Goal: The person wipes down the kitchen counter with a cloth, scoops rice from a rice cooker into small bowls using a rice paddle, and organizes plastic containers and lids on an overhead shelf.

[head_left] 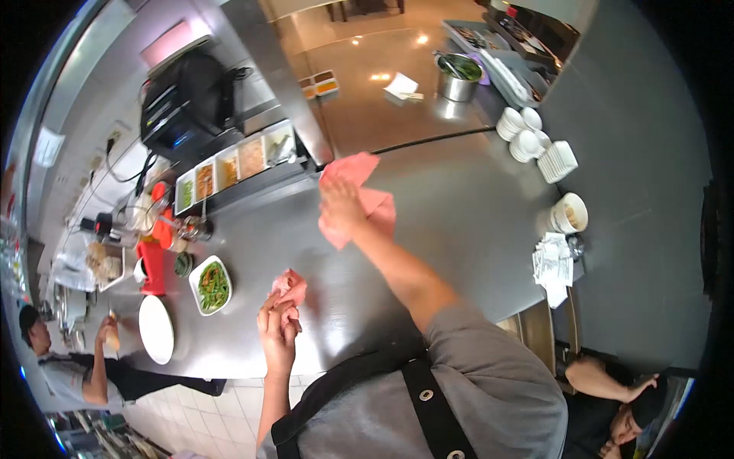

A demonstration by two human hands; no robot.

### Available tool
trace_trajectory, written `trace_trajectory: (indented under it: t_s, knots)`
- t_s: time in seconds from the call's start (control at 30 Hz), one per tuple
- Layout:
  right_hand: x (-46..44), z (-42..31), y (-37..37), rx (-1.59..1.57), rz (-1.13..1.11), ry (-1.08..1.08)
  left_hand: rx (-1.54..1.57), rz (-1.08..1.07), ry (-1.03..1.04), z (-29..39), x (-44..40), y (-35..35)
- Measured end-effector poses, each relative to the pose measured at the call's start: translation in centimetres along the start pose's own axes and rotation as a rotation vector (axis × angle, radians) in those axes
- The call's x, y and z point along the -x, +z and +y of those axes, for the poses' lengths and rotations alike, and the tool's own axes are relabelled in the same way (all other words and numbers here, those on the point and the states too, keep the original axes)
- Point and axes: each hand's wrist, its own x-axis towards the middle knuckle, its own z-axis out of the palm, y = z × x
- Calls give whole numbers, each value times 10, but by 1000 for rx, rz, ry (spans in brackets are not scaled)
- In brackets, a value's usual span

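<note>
Left hand (pixel 277 327) clamped on a rag (pixel 290 284), right hand (pixel 342 203) flat atop a cloth (pixel 379 205). Wide left-hand swipe could bump the dish (pixel 195 285) near it.

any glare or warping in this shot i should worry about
Head view: strong fisheye bend, dark rounded edges; head view: pale glare on the counter near the bunched cloth; head view: warm bright spots on the far counter, left of the pot; head view: print on the papers too small to read.

A white plate (pixel 157 330) lies near a dish (pixel 196 288) of greens (pixel 214 287)
</note>
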Motion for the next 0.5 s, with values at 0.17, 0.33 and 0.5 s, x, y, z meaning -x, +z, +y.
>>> trace_trajectory:
  t_s: [0.17, 0.33, 0.5]
  knots:
    - [114, -180, 9, -196, -653, -234, -121, 136, 123, -6, -21, -19]
    - [241, -275, 43, -1365, -1170, -470, -414, -153, 97, 54, -49, -2]
    - [204, -244, -16, -1932, -1221, -51, -81, -135, 411, 81, -23, -15]
